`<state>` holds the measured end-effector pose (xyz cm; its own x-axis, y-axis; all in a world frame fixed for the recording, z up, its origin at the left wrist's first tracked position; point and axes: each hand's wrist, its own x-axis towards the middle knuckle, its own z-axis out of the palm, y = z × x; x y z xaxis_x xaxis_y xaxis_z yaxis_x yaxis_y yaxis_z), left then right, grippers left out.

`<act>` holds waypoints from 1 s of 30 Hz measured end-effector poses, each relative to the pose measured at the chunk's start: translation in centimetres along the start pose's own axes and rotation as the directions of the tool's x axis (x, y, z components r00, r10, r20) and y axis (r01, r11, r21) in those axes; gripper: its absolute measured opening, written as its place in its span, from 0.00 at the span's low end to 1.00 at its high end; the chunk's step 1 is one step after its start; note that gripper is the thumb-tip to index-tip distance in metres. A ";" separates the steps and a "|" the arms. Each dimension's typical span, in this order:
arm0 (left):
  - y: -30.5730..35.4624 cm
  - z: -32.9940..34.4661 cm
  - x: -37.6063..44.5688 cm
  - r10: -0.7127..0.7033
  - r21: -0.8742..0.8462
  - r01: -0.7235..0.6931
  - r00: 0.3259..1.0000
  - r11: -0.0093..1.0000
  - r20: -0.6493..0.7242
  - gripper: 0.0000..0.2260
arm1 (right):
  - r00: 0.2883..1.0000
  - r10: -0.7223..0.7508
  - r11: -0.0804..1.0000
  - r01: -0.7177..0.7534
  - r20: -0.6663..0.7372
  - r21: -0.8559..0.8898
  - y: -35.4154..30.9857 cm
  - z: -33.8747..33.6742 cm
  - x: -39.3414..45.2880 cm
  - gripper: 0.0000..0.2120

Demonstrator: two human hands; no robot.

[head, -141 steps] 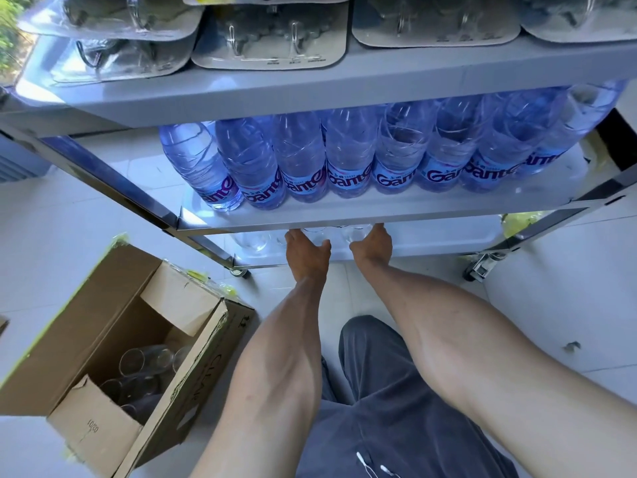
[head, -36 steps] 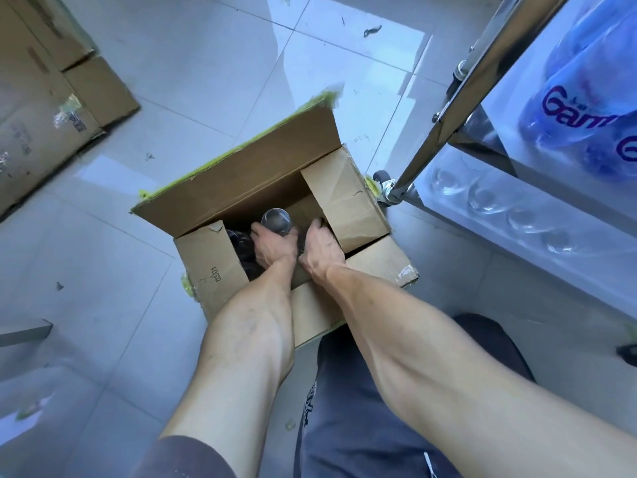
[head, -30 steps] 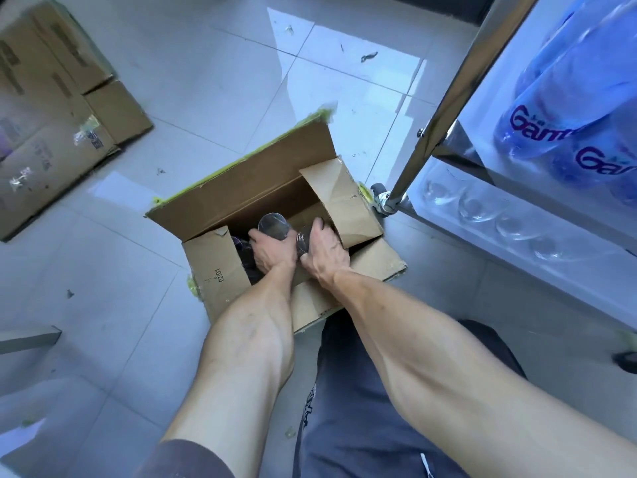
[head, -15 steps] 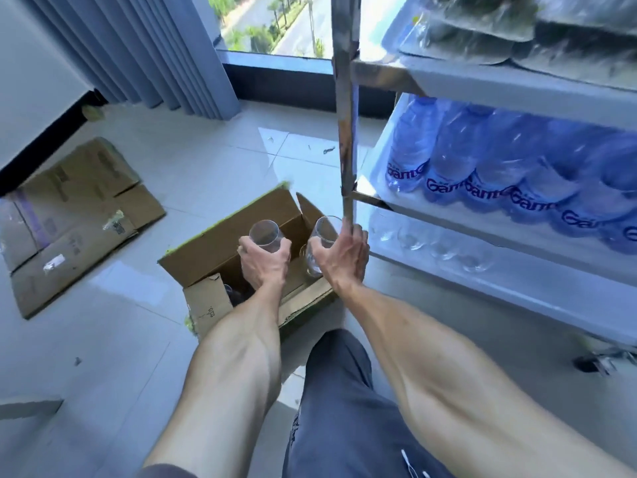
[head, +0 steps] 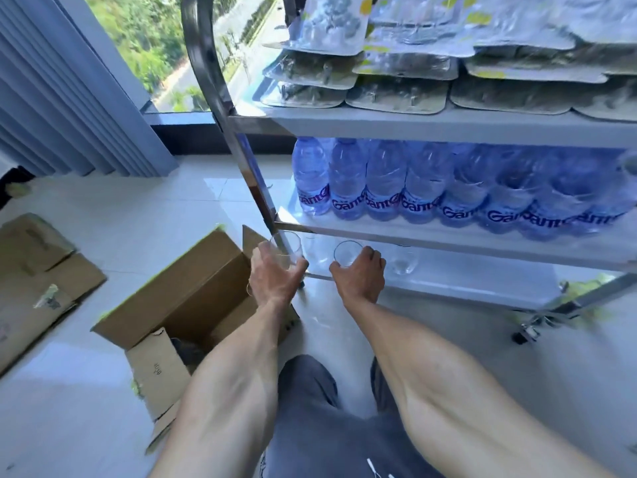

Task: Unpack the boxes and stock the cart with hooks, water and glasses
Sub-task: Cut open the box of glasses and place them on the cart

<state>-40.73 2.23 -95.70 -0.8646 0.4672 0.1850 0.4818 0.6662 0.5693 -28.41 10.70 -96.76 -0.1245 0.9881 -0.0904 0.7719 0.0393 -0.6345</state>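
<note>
Top shelf (head: 431, 124): stacked with hook packs (head: 396, 94).
Middle shelf: water bottles (head: 420, 188) lined up.
Left hand (head: 274, 276): grip curled round a glass (head: 286, 248).
Right hand (head: 358, 272): grip round another glass (head: 346, 253), nearing bottom shelf (head: 482, 281).
Left to do: probably more glasses in the box (head: 193, 291).

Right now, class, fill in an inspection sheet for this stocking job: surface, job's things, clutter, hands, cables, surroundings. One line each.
Surface: pale tiled floor, glossy; cart's bottom shelf white.
Job's things: hook packs stacked on the top shelf; water bottles in a row on the middle shelf; glass on shelf on the bottom shelf; open box on the floor, contents unclear.
Clutter: flattened cardboard at left on the floor.
Hands: left hand grips left glass; right hand grips right glass, both near the bottom shelf.
Cables: nothing seen.
Surroundings: curtain and window behind the cart.
</note>
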 end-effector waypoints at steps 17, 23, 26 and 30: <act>-0.5 7.8 0.8 -0.125 -0.125 0.169 0.945 0.978 0.301 0.27 | 0.993 0.066 0.995 -0.073 0.101 0.070 0.9 4.8 2.8 0.31; -0.6 8.9 1.4 -0.123 -0.113 0.168 0.936 0.979 0.330 0.31 | 0.996 0.001 1.000 -0.004 0.089 0.031 0.9 5.5 3.1 0.28; -0.7 9.0 1.3 -0.133 -0.130 0.182 0.938 0.975 0.320 0.30 | 0.997 -0.001 0.999 -0.002 0.079 0.038 0.6 5.7 3.3 0.29; -0.7 9.0 1.5 -0.141 -0.127 0.189 0.939 0.974 0.312 0.31 | 0.997 0.000 0.999 -0.003 0.075 0.045 0.3 5.8 3.2 0.30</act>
<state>-41.03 7.73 -103.01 -0.8357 0.5264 -0.1566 0.2879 0.6627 0.6914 -32.22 13.03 -101.69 -0.1709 0.9741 -0.1479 0.7438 0.0291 -0.6677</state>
